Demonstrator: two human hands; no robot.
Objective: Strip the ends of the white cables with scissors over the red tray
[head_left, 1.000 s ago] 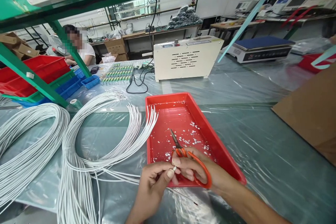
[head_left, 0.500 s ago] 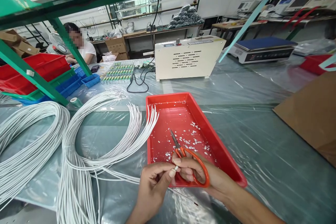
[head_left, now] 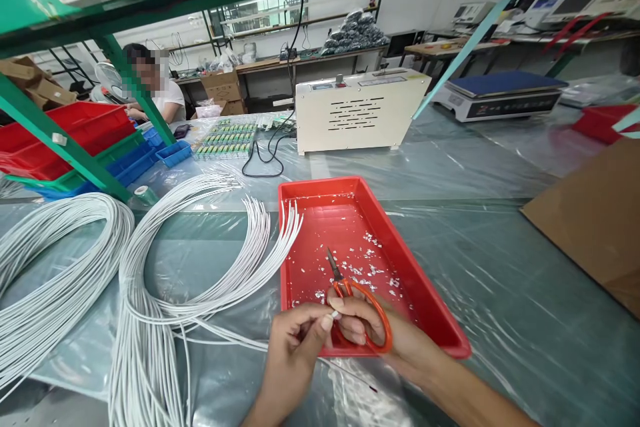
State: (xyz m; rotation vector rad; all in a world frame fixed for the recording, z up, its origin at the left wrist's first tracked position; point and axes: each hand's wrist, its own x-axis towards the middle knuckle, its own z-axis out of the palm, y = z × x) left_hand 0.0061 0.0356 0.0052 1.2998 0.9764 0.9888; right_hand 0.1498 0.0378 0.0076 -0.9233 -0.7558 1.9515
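My left hand pinches a thin white cable near its end, just over the near edge of a red tray. My right hand has its fingers through the orange handles of a pair of scissors. The blades look closed and point away over the tray. Thumb and fingertips of my right hand meet at the cable tip, close against my left fingertips. Small white and clear scraps lie scattered in the tray.
Left of the tray lie coiled bundles of white cable, some ends over its rim. A beige machine stands behind, a scale at the far right, cardboard at right. A person sits beyond stacked bins.
My right hand and the scissors have shifted and turned slightly, the orange handle moving a little left. Both hands stay together at the cable end.
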